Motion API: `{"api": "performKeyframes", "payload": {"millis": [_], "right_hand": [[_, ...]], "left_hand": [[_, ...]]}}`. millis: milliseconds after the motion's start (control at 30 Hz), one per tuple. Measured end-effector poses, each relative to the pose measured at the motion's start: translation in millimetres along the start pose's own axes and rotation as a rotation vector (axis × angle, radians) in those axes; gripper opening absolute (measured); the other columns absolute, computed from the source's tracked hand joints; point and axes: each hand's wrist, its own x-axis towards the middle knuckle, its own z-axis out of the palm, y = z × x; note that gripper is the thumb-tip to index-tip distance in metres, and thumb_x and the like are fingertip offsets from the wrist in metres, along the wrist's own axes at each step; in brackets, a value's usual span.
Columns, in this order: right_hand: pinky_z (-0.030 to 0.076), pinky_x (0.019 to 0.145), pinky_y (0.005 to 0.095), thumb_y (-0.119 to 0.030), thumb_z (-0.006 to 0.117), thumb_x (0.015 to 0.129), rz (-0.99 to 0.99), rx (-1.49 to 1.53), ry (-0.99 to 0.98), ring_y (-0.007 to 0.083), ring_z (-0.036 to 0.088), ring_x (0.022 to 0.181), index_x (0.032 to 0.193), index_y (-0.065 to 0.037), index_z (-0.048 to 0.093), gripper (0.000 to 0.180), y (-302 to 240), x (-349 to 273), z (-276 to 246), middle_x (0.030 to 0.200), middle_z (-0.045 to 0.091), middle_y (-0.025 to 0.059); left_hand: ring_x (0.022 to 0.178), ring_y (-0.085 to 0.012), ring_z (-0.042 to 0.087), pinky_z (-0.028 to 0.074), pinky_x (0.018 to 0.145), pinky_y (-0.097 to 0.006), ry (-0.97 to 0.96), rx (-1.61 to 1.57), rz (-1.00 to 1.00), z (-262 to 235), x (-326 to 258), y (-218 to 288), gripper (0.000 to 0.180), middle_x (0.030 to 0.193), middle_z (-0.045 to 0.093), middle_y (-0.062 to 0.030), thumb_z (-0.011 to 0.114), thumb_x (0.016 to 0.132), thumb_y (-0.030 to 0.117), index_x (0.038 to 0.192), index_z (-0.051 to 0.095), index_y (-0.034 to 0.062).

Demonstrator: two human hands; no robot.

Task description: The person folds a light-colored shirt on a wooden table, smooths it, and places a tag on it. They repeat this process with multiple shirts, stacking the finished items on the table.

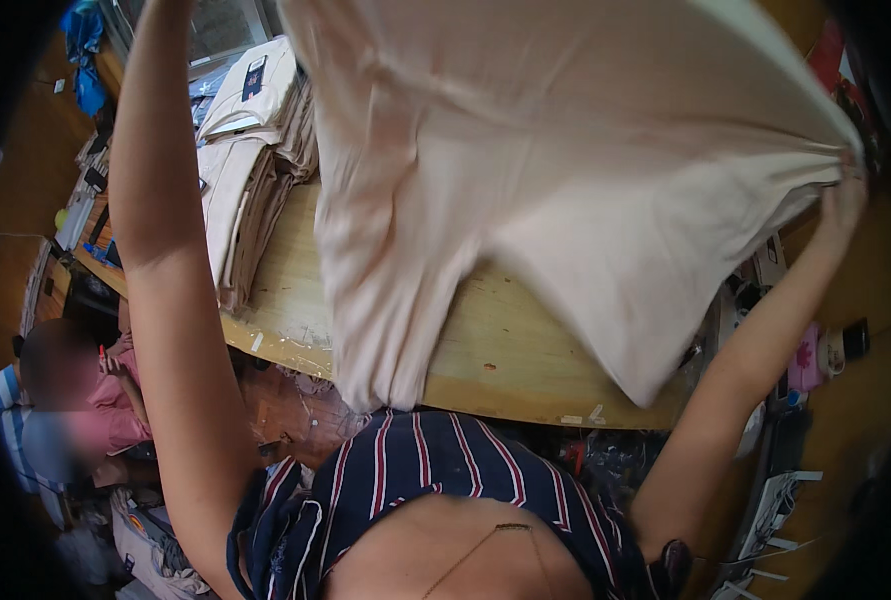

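A cream-coloured garment [585,190] is spread out in the air before me, its lower edges hanging in folds over the table. Whether it is a shirt or trousers I cannot tell. At the far right, my right hand [843,200] is closed on a gathered edge of the cloth and stretches it sideways. My left arm reaches up along the left side. The left hand itself is beyond the top edge of the picture. Motion blurs parts of the cloth.
Stacks of folded cream garments [240,200] stand on the wooden table [505,340] at the left. The topmost one bears a dark tag [254,78]. Another person in a pink top [115,420] sits low at the left. A pink item [805,360] lies at the right.
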Motion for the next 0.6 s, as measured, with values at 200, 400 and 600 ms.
{"api": "performKeyframes", "payload": {"millis": [200, 400, 600], "right_hand": [[0.039, 0.087, 0.0278, -0.014, 0.057, 0.081, -0.069, 0.038, 0.008, 0.0166, 0.049, 0.100, 0.111, 0.001, 0.048, 0.035, -4, -32, -53, 0.108, 0.052, 0.0091], [0.039, 0.087, 0.0279, -0.010, 0.049, 0.083, -0.097, -0.012, -0.259, 0.0154, 0.052, 0.096, 0.111, 0.001, 0.050, 0.030, -5, -84, -52, 0.105, 0.055, 0.0098], [0.043, 0.083, 0.0293, -0.017, 0.044, 0.086, -0.112, -0.076, -0.292, 0.0154, 0.054, 0.089, 0.103, -0.002, 0.055, 0.025, -6, -81, -22, 0.100, 0.057, 0.0066]], "left_hand": [[0.080, -0.0221, 0.057, 0.047, 0.074, -0.031, -0.090, 0.185, 0.053, -43, -12, -36, 0.022, 0.090, 0.057, -0.0139, 0.043, 0.082, 0.008, 0.097, 0.055, -0.0033], [0.075, -0.0189, 0.057, 0.048, 0.069, -0.029, -0.488, 0.280, -0.362, -111, -128, -72, 0.019, 0.085, 0.058, -0.0104, 0.044, 0.082, 0.011, 0.091, 0.055, -0.0018], [0.070, -0.0158, 0.058, 0.049, 0.065, -0.027, -0.660, 0.092, -0.697, -119, -199, -86, 0.018, 0.080, 0.058, -0.0070, 0.045, 0.082, 0.014, 0.085, 0.056, -0.0003]]}}
